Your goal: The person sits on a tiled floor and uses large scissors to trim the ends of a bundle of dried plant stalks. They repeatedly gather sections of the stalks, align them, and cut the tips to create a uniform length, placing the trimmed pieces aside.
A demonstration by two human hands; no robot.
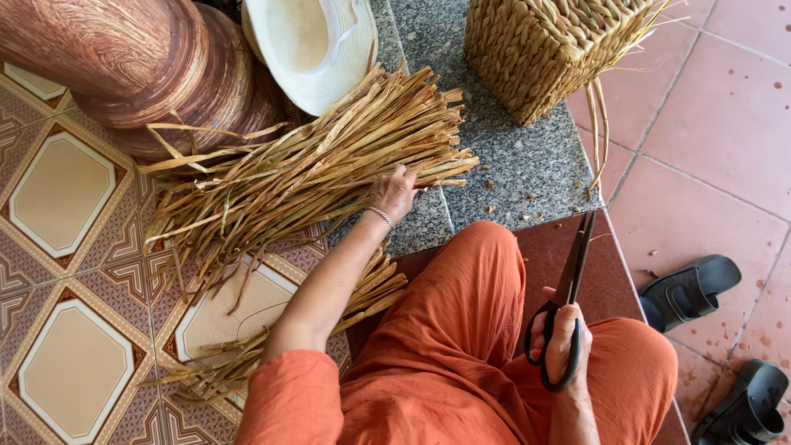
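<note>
Orange loose-fitting trousers [461, 346] cover the seated person's lap at the bottom of the view, with a matching orange sleeve [288, 395] on the left arm. Resting on the right knee, the right hand [560, 342] is closed through the looped handles of a pair of large black metal scissors [568, 288], whose long blades are shut and point up and away from the body. Stretched forward, the left hand [394, 194] has a thin silver bracelet [381, 216] at the wrist, and its fingers curl down onto the near end of a thick bundle of dried tan reed strips [305, 173]; whether it grips any strips or only presses on them cannot be told.

That bundle lies slantwise, its cut ends on a speckled grey granite ledge [527, 165] and its loose frayed ends spread over a patterned brown and cream tiled floor [74, 330]. A second, smaller sheaf of the same dried strips [288, 338] lies under the left forearm, beside the left thigh.

Beyond the bundle, a cream woven sun hat [309, 49] lies upside down, just beside a rounded wood-grained brown pillar base [140, 66]. At the top, a square basket woven of tan fibre [552, 49] stands on the granite, with loose strands hanging off its corner. To the right, on plain reddish floor tiles [725, 124], a pair of black strapped sandals [692, 288] sits near the right knee.
</note>
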